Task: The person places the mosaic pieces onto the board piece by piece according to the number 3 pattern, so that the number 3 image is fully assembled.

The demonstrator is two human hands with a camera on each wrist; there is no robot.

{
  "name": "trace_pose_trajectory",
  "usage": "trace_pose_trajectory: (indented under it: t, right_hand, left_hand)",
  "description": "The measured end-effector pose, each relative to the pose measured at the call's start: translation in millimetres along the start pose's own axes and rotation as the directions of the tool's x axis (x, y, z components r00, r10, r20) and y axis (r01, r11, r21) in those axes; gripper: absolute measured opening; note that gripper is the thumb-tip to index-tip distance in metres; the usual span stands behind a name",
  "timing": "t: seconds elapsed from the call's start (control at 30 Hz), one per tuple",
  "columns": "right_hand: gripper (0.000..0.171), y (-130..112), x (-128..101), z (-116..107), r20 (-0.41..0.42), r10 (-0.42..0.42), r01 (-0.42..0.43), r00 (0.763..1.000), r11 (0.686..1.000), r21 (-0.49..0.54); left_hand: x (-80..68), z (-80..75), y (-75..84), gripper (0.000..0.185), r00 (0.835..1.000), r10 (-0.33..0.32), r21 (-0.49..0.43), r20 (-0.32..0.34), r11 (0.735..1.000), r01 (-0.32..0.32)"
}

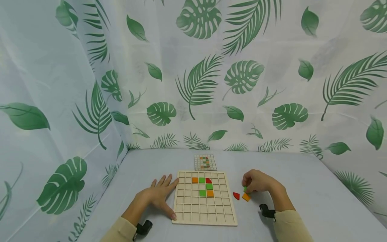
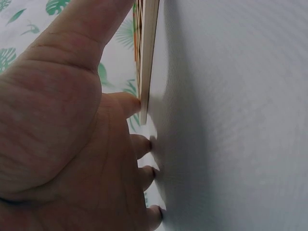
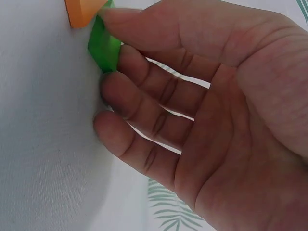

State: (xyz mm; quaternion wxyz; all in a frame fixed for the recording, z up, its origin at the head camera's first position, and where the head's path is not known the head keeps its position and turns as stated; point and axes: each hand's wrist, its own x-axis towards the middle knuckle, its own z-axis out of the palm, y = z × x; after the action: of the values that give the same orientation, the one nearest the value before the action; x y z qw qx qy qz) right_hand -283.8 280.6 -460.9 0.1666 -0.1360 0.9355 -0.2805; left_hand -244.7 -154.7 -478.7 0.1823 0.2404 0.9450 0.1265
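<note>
Green tile — pinched by curled right hand fingertips.

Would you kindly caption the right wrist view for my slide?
Right hand pinching a green tile beside an orange tile on the table.

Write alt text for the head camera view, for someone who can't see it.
A person's right hand pinches a green tile beside a wooden grid board on a grey table, while the left hand rests flat against the board's left edge. Six coloured tiles sit in the grid; leaf-print curtains hang behind.
</note>
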Motion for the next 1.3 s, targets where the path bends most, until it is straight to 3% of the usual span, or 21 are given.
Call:
trace_pose_trajectory:
  t: [0.37, 0.67, 0.83, 0.93, 1.13, 1.3]
  right_hand:
    - [0.019, -3, 0, 2, -0.037, 0.041, -0.042, 0.998, 0.998, -0.036]
    - [0.018, -7, 3, 1, -0.052, 0.046, -0.046, 0.998, 0.999, 0.004]
    - [0.012, -9, 7, -1, -0.101, -0.079, 0.087, 0.992, 0.993, 0.074]
    - [0.016, -17, 11, -1, -0.116, -0.155, 0.173, 0.981, 0.970, 0.168]
    - [0.019, -43, 18, 11, -0.047, -0.294, 0.294, 0.955, 0.902, 0.317]
    - [0.020, -61, 24, 25, 0.032, -0.371, 0.341, 0.928, 0.879, 0.334]
  left_hand:
    - [0.0, 1.4, -4.0, 0.134, 1.000, 0.030, -0.021, 0.008, 0.999, -0.030]
    - [-1.5, -1.5, -1.3, 0.135, 1.000, 0.026, -0.005, 0.005, 1.000, -0.026]
    - [-2.3, -2.1, -2.3, 0.134, 0.999, 0.040, -0.011, 0.005, 0.999, -0.040]
    - [-2.1, -2.2, -2.2, 0.134, 0.999, 0.037, -0.013, 0.004, 0.999, -0.037]
    - [-1.6, -2.2, -1.6, 0.134, 0.999, 0.034, -0.021, 0.003, 0.999, -0.034]
    - [-1.0, -1.9, -1.2, 0.135, 1.000, 0.023, -0.019, 0.009, 1.000, -0.023]
